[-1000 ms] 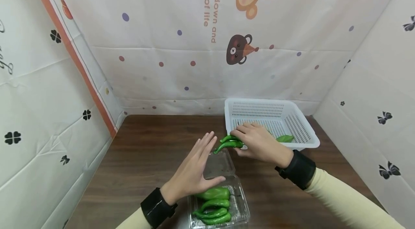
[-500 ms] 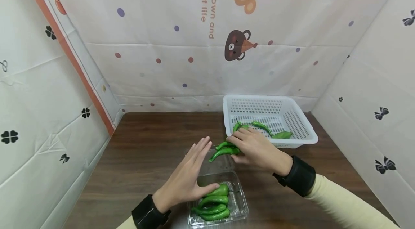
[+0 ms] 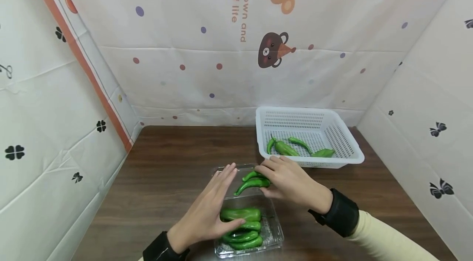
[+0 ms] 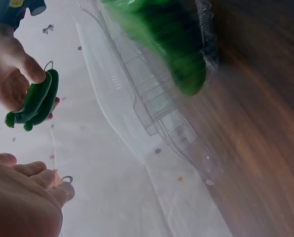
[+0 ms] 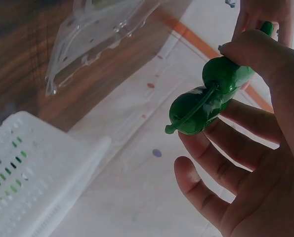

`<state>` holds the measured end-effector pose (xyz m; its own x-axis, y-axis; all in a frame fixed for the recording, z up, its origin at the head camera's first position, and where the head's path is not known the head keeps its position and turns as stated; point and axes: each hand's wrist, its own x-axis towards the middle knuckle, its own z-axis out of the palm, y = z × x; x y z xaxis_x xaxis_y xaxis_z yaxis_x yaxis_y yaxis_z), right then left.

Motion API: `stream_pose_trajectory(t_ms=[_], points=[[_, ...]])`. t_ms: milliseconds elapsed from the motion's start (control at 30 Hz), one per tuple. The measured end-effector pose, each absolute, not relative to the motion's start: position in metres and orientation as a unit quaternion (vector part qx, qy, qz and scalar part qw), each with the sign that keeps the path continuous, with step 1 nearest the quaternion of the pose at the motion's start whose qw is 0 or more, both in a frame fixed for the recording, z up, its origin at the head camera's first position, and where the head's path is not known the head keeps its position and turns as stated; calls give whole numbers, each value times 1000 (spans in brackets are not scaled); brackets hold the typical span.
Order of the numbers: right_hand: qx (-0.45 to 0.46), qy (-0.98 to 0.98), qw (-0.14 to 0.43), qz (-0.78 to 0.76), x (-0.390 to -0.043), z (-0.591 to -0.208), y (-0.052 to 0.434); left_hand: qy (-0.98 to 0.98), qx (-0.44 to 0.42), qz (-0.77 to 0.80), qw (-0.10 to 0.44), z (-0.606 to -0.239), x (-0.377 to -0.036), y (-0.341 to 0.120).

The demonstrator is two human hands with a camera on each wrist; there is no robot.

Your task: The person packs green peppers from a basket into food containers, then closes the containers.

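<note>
Head view | right hand pinches two peppers | left hand flat, fingers straight

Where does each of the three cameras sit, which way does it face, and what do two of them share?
Head: worn high, looks forward and down at the table, basket and tray; both hands show.
Left wrist: low beside the tray, looks up; left hand shows.
Right wrist: under the right hand, looks up at the peppers.
Shared: both wrist views show the held peppers.
</note>
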<state>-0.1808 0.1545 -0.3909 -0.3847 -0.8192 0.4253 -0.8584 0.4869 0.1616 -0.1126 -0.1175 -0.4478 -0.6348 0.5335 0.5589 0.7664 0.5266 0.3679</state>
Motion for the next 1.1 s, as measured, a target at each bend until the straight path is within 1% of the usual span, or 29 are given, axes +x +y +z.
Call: stream_pose_trajectory(t_ms=[500,767,900,1100], points=[[514,-830,211,48,-163,-409,146,-851,-377,-320,178,-461,-92,-131],[518,-833,185,52,-156,-419,141,-851,-375,-321,177,-467,-85,-133],[517,-836,176,54,-153,-424,139,-861,-366,-314,165,-471,-81,-133],[519,-837,167,49,-149,-432,134,-872,-348,-317,132,-474,-77,-132]])
